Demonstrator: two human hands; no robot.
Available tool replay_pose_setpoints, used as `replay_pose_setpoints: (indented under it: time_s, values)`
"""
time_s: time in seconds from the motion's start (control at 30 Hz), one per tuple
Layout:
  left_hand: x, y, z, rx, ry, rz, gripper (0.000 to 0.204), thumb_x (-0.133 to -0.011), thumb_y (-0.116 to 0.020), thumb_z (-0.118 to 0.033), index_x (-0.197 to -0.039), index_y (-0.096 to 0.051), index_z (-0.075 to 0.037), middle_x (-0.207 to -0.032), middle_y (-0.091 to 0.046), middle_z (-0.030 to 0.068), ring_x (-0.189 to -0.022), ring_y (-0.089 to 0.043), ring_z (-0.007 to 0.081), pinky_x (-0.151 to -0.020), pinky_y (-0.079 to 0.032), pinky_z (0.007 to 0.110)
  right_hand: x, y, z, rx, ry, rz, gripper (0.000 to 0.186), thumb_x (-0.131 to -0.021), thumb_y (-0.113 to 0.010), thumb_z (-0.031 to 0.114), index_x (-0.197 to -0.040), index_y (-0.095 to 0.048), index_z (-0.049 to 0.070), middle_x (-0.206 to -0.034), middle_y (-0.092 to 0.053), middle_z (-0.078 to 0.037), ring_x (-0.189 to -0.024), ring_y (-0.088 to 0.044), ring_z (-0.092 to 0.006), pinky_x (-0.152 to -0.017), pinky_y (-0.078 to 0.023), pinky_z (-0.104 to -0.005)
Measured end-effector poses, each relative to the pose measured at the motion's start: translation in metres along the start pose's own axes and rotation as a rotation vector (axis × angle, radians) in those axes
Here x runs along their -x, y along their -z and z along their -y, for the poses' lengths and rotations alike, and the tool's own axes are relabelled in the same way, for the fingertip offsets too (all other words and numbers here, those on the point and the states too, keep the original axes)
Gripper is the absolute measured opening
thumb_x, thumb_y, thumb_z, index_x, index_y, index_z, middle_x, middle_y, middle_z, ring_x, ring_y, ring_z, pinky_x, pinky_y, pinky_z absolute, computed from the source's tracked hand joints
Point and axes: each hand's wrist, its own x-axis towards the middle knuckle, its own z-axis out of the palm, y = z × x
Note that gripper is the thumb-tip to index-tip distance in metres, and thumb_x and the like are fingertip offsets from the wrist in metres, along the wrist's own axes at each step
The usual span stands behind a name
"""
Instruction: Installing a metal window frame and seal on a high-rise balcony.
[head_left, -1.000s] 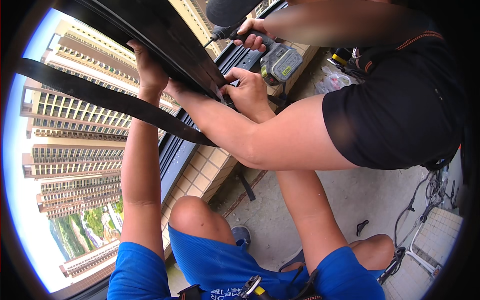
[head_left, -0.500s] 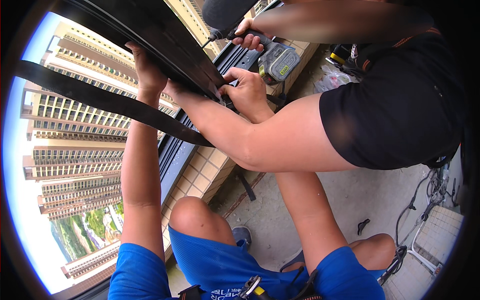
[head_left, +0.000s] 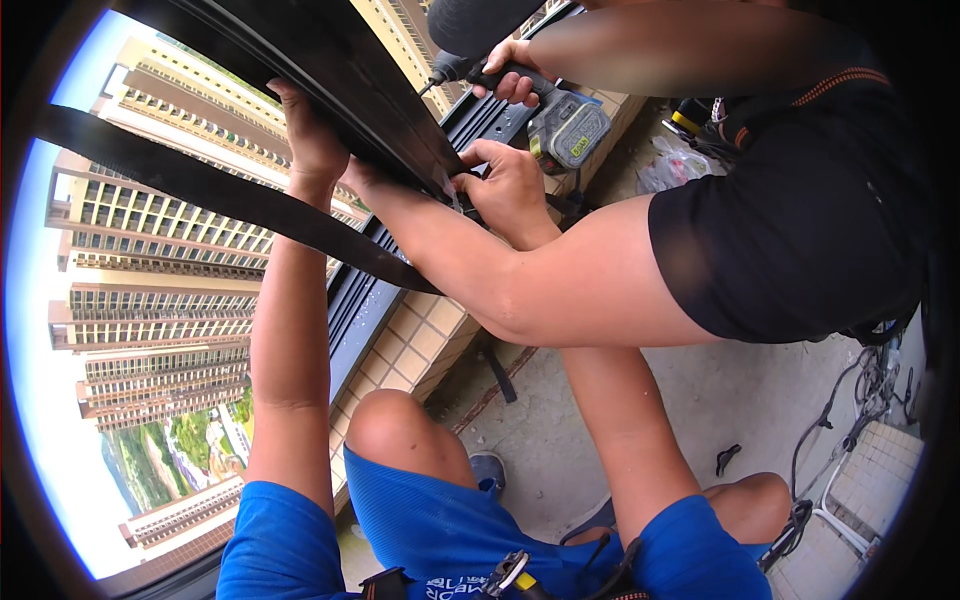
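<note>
A long black metal frame profile (head_left: 345, 75) slants down from the upper left. My left hand (head_left: 315, 135) grips its outer edge, fingers partly hidden behind it. At its lower end my right hand (head_left: 507, 195) is closed on the near corner, thumb and finger pinching there. Between my hands a co-worker's bare forearm (head_left: 450, 235) crosses my right arm, its hand mostly hidden behind the profile. With the other hand (head_left: 515, 82) the co-worker holds a cordless drill (head_left: 568, 125) on the profile's far side, bit toward the profile.
A black strap (head_left: 210, 195) crosses the opening, with tall buildings (head_left: 160, 240) far below outside. Under the profile runs a dark window track (head_left: 365, 310) on a tiled ledge (head_left: 415, 335). A plastic bag (head_left: 680, 165) and tangled cables (head_left: 860, 400) lie on the right.
The whole view has shifted slightly, so the profile, both arms and the drill appear a little further right. My hands keep the same hold.
</note>
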Motion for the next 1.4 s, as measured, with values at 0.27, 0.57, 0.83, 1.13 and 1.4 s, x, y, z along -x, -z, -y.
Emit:
replay_pose_setpoints:
  time_s: [0.27,0.57,0.83,1.13,1.4]
  values:
    - [-0.002,0.0,0.003,0.061,0.063,-0.022,0.104,-0.099,-0.013,-0.08,-0.138,-0.052,0.009,-0.123,-0.066,0.0217,-0.112,-0.064,0.0317,-0.104,-0.049,0.044,0.001,0.002,0.001,0.052,0.031,-0.032,0.021,-0.069,-0.086,0.018,-0.084,-0.076,0.008,-0.084,-0.074,-0.014,-0.08,-0.072,-0.0349,-0.072,-0.054,-0.0447]
    - [-0.006,0.005,0.005,0.014,0.013,0.018,0.101,-0.1,-0.02,-0.078,-0.137,-0.049,0.013,-0.121,-0.064,0.0229,-0.111,-0.063,0.0334,-0.105,-0.047,0.048,0.003,0.001,0.0,0.059,0.077,-0.065,0.015,-0.071,-0.084,0.013,-0.083,-0.077,0.009,-0.079,-0.073,-0.011,-0.07,-0.07,-0.0297,-0.065,-0.051,-0.0395]
    - [-0.008,0.011,0.002,0.146,0.112,0.03,0.101,-0.099,-0.022,-0.076,-0.135,-0.049,0.014,-0.122,-0.063,0.0248,-0.113,-0.06,0.0347,-0.111,-0.042,0.05,0.001,-0.001,-0.002,0.006,0.087,-0.055,0.017,-0.069,-0.084,0.014,-0.085,-0.078,0.009,-0.081,-0.074,-0.01,-0.074,-0.071,-0.03,-0.067,-0.052,-0.0406]
    - [-0.006,0.0,-0.003,0.231,0.165,-0.005,0.093,-0.1,-0.025,-0.07,-0.132,-0.05,0.013,-0.113,-0.062,0.0229,-0.11,-0.058,0.0342,-0.113,-0.036,0.053,-0.003,0.003,-0.009,0.006,0.086,-0.016,0.017,-0.07,-0.083,0.013,-0.086,-0.079,0.009,-0.083,-0.074,-0.012,-0.075,-0.071,-0.0319,-0.069,-0.053,-0.0416]
    - [-0.001,-0.01,-0.01,0.29,0.229,0.01,0.088,-0.099,-0.028,-0.067,-0.131,-0.052,0.011,-0.111,-0.058,0.0205,-0.107,-0.056,0.034,-0.112,-0.035,0.053,-0.003,0.001,-0.018,-0.069,0.131,-0.063,0.015,-0.075,-0.082,0.009,-0.09,-0.078,0.007,-0.083,-0.074,-0.016,-0.076,-0.072,-0.0331,-0.069,-0.054,-0.0402]
